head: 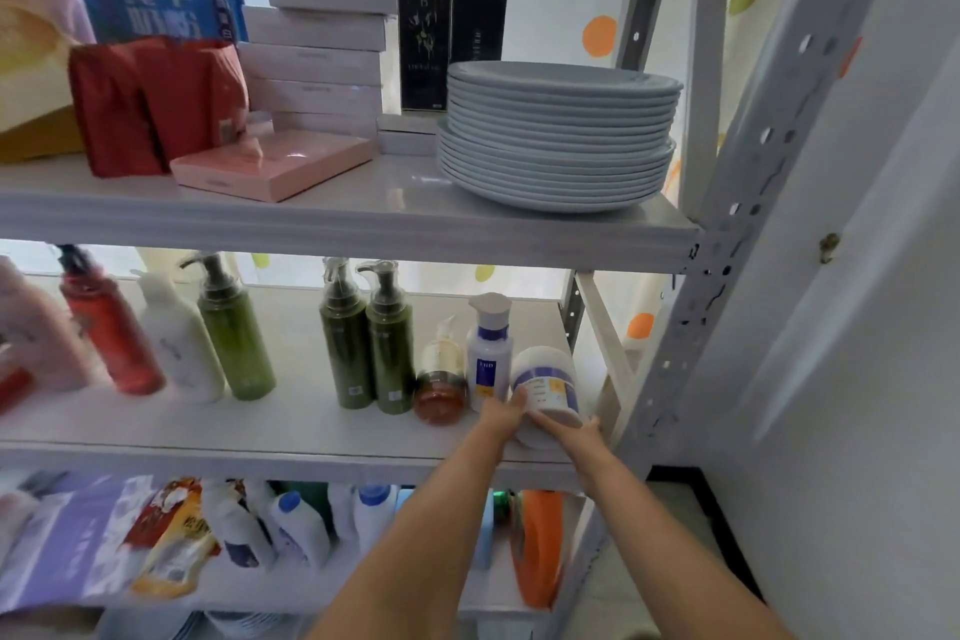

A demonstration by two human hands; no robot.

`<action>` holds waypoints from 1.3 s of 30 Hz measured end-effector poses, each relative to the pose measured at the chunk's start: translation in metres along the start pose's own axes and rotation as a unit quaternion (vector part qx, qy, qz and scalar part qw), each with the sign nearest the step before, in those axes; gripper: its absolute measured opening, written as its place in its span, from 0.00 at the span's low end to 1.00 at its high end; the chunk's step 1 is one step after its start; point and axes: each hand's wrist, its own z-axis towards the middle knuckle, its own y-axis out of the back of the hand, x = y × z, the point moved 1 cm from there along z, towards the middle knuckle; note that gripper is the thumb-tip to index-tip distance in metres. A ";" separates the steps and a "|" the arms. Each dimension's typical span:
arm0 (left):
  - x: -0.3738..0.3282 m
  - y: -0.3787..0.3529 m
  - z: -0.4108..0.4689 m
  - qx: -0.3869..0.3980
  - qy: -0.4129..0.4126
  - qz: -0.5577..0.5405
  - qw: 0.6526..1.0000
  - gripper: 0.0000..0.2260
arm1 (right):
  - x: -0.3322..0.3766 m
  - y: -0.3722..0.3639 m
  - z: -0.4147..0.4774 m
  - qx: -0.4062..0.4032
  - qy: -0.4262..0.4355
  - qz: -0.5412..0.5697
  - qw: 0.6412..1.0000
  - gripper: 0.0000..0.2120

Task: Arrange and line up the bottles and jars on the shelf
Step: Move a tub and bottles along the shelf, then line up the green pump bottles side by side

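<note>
White plastic jar (548, 387) with a purple band and a smooth rounded top sits at the right end of the middle shelf (311, 431), tilted. Both hands are on it: left hand (506, 411) grips its left side, right hand (576, 431) wraps the lower right, though the fingers are kinda blurry. Just behind it is a tall white bottle (488, 348) with a purple collar, then a squat amber bottle (441, 392) and two dark green pump bottles (369, 343), slim cylinders standing side by side. Up top, a stack of glossy pale plates (558, 135).
</note>
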 end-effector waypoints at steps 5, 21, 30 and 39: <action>0.019 0.032 -0.026 -0.027 0.020 0.033 0.999 0.27 | -0.020 -0.023 -0.039 -0.131 -0.027 -0.112 0.985 0.48; 0.023 0.269 -0.046 -0.234 0.007 -0.016 0.972 0.25 | 0.030 -0.250 -0.147 0.145 0.211 -0.168 0.952 0.35; 0.026 0.369 -0.010 -0.161 -0.034 0.050 0.985 0.24 | 0.127 -0.364 -0.138 0.105 0.303 -0.154 0.935 0.37; 0.030 0.397 0.025 -0.112 -0.064 0.189 0.973 0.17 | 0.173 -0.410 -0.126 -0.009 0.309 -0.254 0.916 0.25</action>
